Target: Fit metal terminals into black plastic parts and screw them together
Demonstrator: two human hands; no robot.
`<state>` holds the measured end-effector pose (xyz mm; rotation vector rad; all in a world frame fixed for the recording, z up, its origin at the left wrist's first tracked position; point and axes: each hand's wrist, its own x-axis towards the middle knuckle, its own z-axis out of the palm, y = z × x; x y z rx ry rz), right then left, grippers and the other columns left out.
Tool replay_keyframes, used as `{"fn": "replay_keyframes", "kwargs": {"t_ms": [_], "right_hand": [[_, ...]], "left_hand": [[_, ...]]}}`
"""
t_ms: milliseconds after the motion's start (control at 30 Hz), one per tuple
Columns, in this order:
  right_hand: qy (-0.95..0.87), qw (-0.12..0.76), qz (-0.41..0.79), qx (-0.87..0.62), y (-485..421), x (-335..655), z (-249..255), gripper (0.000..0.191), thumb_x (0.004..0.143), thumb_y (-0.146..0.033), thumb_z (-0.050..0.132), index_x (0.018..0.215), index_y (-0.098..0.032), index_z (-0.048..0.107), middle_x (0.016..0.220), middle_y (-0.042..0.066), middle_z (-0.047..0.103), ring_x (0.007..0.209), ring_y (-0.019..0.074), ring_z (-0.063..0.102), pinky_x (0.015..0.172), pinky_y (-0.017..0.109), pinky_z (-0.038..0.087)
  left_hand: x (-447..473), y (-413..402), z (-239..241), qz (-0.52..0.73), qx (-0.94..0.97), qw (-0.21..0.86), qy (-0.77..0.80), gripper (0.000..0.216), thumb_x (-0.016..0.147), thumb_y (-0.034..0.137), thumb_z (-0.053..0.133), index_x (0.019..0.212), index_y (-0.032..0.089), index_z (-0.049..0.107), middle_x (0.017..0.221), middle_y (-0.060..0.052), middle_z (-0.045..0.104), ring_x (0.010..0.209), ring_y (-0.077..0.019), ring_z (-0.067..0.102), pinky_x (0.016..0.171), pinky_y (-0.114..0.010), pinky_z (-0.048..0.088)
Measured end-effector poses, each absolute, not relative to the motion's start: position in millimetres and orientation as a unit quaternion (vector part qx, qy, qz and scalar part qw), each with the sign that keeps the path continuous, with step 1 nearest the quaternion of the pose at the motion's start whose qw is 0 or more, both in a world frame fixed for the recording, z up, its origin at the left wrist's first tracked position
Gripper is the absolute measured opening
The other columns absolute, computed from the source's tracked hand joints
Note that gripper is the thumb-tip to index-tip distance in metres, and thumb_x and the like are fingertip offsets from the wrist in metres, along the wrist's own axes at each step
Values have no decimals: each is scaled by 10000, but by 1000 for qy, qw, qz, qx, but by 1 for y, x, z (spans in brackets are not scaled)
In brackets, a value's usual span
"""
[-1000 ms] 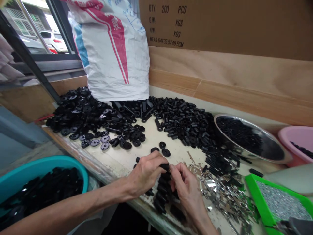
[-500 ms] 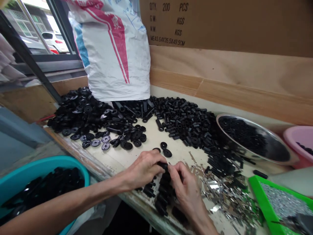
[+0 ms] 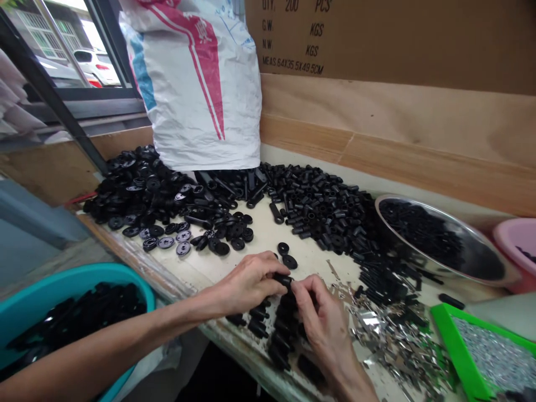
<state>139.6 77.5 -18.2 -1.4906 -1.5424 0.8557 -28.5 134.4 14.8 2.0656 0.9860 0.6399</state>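
Between my two hands is a small black plastic cylinder [image 3: 283, 278]. My left hand [image 3: 251, 283] is closed around it, thumb and fingers pinching its sides. At its right end my right hand [image 3: 320, 318] has thumb and forefinger pressed together; whether a small part sits between them is hidden. Below the hands, rows of black cylinders [image 3: 281, 335] lie near the table's front edge. Just beyond my left hand are a few black discs [image 3: 289, 262]. Thin shiny metal strips [image 3: 389, 335] are scattered right of my right hand.
A heap of black tubes [image 3: 322, 206] and a pile of black discs [image 3: 138, 195] cover the back. A white sack [image 3: 205, 100] stands behind. At right are a steel bowl [image 3: 481, 254], a pink basin [image 3: 517, 237] and a green tray [image 3: 460, 349]; a teal tub [image 3: 144, 282] is lower left.
The view has shifted slightly. My left hand has tilted a little and more of the black cylinder shows between my hands, which stay close together.
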Motion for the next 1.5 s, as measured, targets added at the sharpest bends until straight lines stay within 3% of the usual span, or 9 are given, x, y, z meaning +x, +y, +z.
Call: {"fn": "replay_keyframes", "kwargs": {"t_ms": [133, 500, 767, 1033, 1267, 1367, 1500], "right_hand": [[-627, 402, 307, -593, 77, 137, -16, 307, 914, -432, 433, 707, -208, 471, 553, -59, 391, 502, 110, 354, 475, 230, 273], [-519, 419, 457, -589, 79, 130, -21, 404, 893, -536, 429, 654, -212, 402, 498, -67, 396, 467, 97, 339, 451, 220, 275], [-629, 410, 320, -578, 79, 137, -15, 305, 913, -431, 452, 709, -205, 477, 549, -66, 379, 496, 102, 338, 467, 225, 264], [-564, 421, 403, -585, 78, 134, -22, 351, 914, -483, 427, 691, -212, 424, 547, -73, 347, 488, 98, 321, 454, 225, 260], [-551, 420, 402, -599, 80, 133, -21, 385, 907, -501, 422, 649, -219, 373, 521, -69, 353, 474, 100, 321, 443, 227, 262], [-573, 421, 366, -600, 81, 133, -20, 364, 913, -472, 428, 654, -220, 386, 520, -71, 348, 465, 99, 316, 431, 222, 257], [-649, 412, 249, -589, 81, 137, -15, 270, 921, -386, 449, 725, -209, 504, 555, -48, 468, 488, 111, 408, 475, 223, 311]], "left_hand": [[-31, 136, 23, 233, 819, 380, 362, 171, 802, 151, 608, 940, 182, 704, 824, -1, 611, 776, -122, 583, 694, -197, 423], [-24, 122, -2, 344, 827, 271, 352, 209, 825, 63, 505, 932, 145, 665, 892, -41, 595, 783, -118, 564, 724, -198, 446], [-36, 136, 32, 196, 789, 447, 374, 198, 815, 186, 572, 970, 173, 695, 808, 7, 617, 688, -103, 574, 601, -179, 409], [-25, 124, 14, 307, 806, 337, 378, 174, 774, 81, 581, 891, 162, 683, 840, -18, 613, 736, -116, 566, 671, -197, 431], [-19, 117, 4, 353, 806, 295, 372, 275, 765, 0, 493, 923, 160, 650, 867, -32, 589, 798, -128, 560, 738, -215, 448], [-19, 119, 6, 323, 790, 319, 412, 273, 749, 34, 541, 951, 172, 661, 869, -23, 580, 759, -123, 545, 682, -207, 435], [-24, 127, 9, 262, 763, 409, 426, 193, 749, 169, 635, 929, 191, 702, 790, 3, 564, 663, -106, 513, 569, -189, 387]]}}
